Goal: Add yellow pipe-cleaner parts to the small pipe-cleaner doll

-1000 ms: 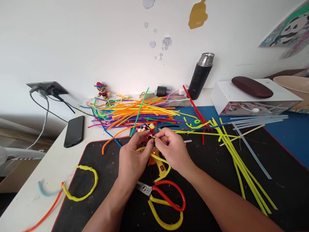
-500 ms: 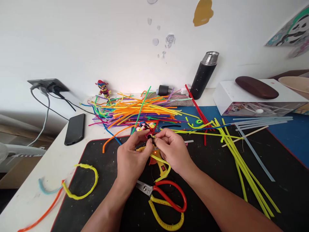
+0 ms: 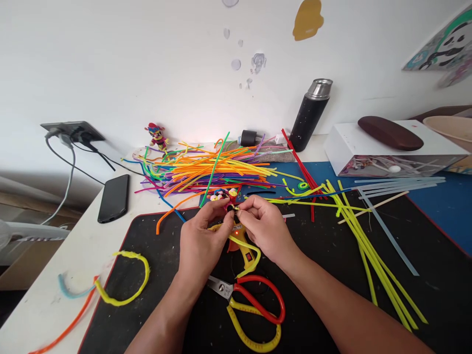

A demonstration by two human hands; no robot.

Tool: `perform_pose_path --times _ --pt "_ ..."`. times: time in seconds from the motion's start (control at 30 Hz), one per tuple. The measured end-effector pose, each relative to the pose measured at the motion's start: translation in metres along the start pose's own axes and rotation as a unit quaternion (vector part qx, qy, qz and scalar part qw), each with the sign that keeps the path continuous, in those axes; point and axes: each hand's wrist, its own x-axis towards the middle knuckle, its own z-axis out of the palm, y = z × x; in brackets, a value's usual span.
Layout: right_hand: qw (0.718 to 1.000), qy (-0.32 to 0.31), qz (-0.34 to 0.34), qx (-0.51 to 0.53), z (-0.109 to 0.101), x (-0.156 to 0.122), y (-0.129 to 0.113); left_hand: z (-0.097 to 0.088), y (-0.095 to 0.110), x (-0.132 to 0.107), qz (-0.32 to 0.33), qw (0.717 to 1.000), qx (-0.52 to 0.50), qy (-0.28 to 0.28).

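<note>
My left hand and my right hand meet over the black mat, both pinching a small pipe-cleaner piece with red and black parts between their fingertips. A yellow pipe cleaner trails down from it. Under the hands lies a yellow and orange glue gun with a lit red light. Red and yellow scissors lie just below my wrists.
A heap of coloured pipe cleaners lies behind the hands, yellow ones to the right. A phone, a small figure, a black flask, a white box with a brown case, and bent pipe cleaners surround them.
The hands keep pinching the small piece in the same spot; only the fingers shift slightly.
</note>
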Motion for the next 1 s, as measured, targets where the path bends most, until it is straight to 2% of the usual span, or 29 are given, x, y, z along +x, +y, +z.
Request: perform_pose_path --times 0.3,0.57,0.83,1.0 --pt "0.986 0.013 -0.087 -0.138 0.0 -0.0043 -0.0043 -0.0035 0.001 -0.0005 0.013 1.0 0.005 -0.016" --pt "0.963 0.024 -0.124 -0.236 -0.0008 -0.0071 -0.0024 -0.0047 0.0006 -0.0011 0.01 1.0 0.009 -0.015" --pt "0.975 0.02 -0.095 -0.201 -0.0008 -0.0057 -0.0031 -0.0028 -0.0024 -0.001 -0.001 1.0 0.005 -0.007" --pt "0.952 0.02 -0.135 -0.273 -0.0042 -0.0049 -0.0017 -0.0037 -0.0033 -0.0001 0.011 0.999 0.042 0.011"
